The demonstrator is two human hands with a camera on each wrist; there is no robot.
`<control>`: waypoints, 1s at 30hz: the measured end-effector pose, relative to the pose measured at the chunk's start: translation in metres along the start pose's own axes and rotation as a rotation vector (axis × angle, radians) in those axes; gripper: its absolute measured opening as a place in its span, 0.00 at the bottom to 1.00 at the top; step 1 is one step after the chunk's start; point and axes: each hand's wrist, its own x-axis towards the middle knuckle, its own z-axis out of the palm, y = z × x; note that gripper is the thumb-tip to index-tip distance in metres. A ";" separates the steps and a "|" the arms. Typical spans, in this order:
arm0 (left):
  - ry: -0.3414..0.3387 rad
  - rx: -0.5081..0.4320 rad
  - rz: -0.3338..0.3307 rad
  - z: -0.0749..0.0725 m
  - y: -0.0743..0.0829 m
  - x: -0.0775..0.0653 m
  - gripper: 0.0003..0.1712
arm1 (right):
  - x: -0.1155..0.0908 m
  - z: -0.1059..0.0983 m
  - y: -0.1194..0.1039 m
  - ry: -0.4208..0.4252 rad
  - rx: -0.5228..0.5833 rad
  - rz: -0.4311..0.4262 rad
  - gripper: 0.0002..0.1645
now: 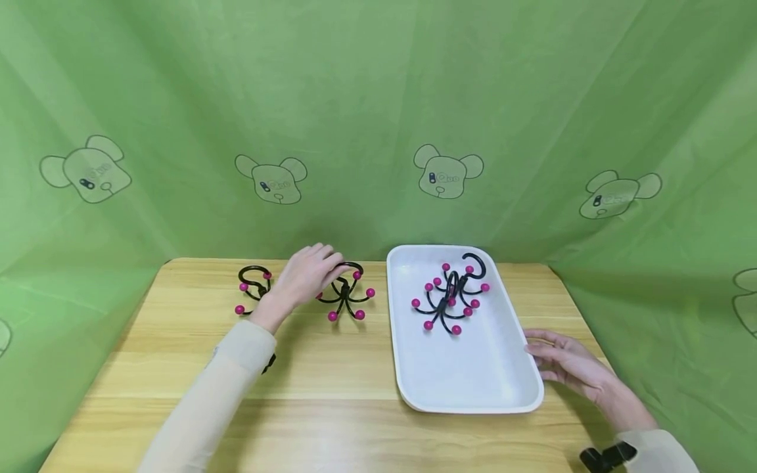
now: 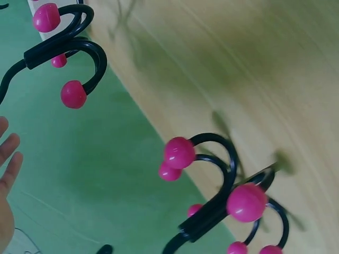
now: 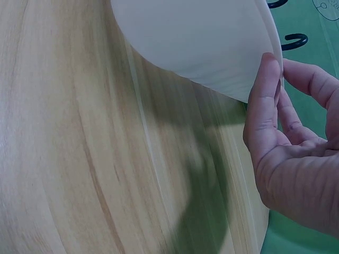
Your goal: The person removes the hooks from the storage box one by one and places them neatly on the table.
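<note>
In the head view, my left hand (image 1: 307, 272) is at the curved top of a black multi-pronged hook with pink ball tips (image 1: 345, 293). The left wrist view shows several of its fingers (image 2: 11, 166) spread and fairly straight, but its contact with that hook (image 2: 50, 52) falls out of frame. A second, similar hook (image 1: 262, 289) stands to the left, partly behind my left wrist. My right hand (image 1: 570, 361) pinches the right rim of a white tray (image 1: 455, 384), thumb on one side and fingers on the other in the right wrist view.
Two more such hooks lie overlapping in the tray's far half, one (image 1: 440, 309) nearer and one (image 1: 476, 272) behind. The wooden table (image 1: 319, 420) meets a green printed curtain (image 1: 355, 98) at its back and sides.
</note>
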 end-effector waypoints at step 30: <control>-0.061 -0.034 -0.103 0.032 -0.010 -0.009 0.17 | -0.001 0.001 0.001 0.001 0.019 0.000 0.18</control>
